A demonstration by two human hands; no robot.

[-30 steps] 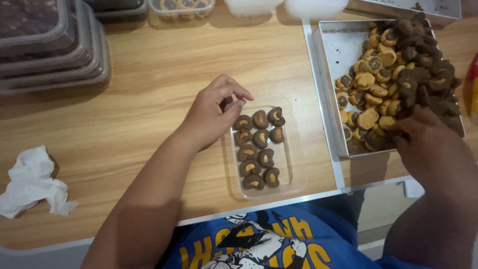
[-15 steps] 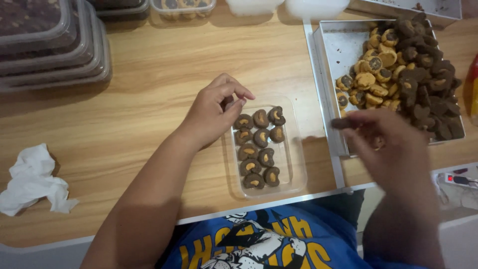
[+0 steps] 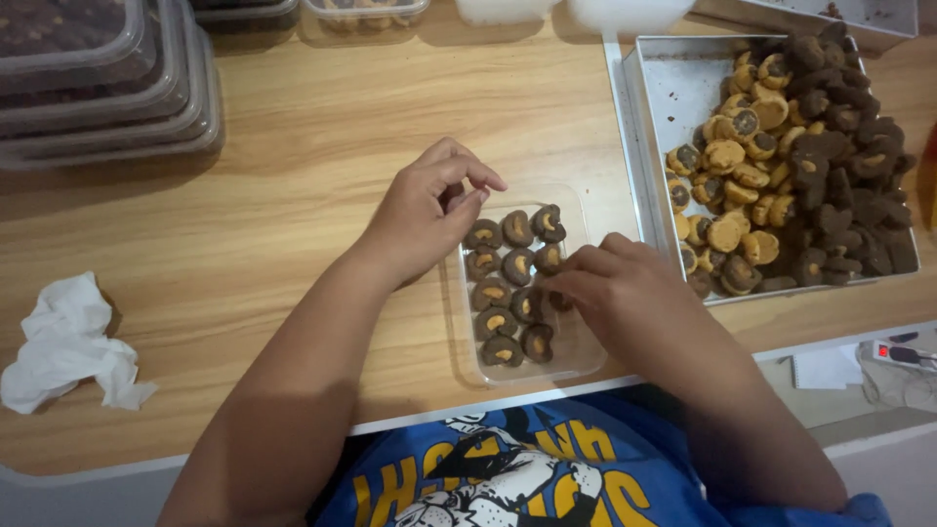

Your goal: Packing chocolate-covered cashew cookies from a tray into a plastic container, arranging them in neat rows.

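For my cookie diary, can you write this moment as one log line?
left hand: steadying clear plastic box | right hand: fingertips on brown cookies inside | metal tray: heaped cookies

A crumpled white tissue (image 3: 66, 346) lies on the wooden table (image 3: 293, 176), well to the left near its front edge. A stack of lidded clear plastic boxes (image 3: 98, 78) holding dark contents sits at the table's far left corner. Another clear box (image 3: 366, 10) stands at the far edge. Below the table's front right edge, a white power strip (image 3: 903, 353) and some paper (image 3: 825, 369) rest.
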